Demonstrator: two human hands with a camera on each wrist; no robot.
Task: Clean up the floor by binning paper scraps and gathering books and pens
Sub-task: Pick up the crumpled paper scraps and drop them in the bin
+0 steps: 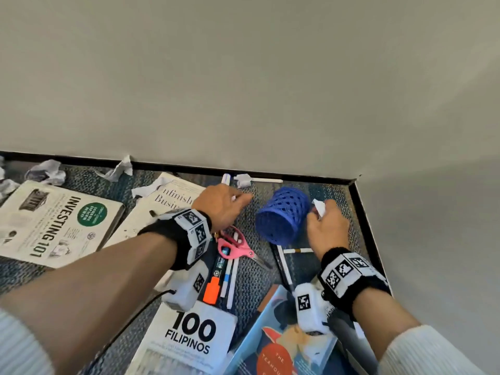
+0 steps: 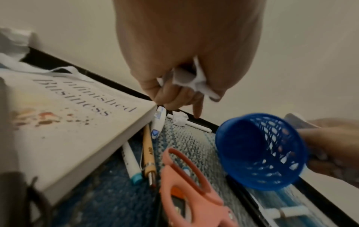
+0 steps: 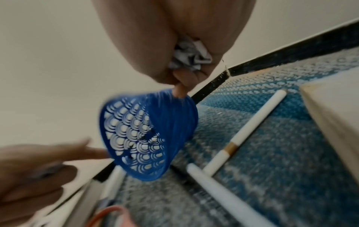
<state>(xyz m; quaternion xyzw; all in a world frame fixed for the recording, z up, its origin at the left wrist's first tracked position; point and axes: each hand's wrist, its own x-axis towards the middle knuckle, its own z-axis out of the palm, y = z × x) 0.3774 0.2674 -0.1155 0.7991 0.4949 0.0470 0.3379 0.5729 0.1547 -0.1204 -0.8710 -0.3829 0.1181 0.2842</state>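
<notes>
Early stage. Left hand and right hand clutching paper scraps beside blue basket. Books, pens, more scraps near basket still ungathered.

books: four – "investing 101", "unfinished business", "100 filipinos", blue-covered one.
blue mesh cup: one.
pink scissors: one pair.
orange-capped marker: one.
hands: two – left hand, right hand, each with paper scrap inside.
loose paper scraps on carpet: at least five in head view, left edge cut off.
pens: at least seven across views; exact count unclear, some overlap.
</notes>
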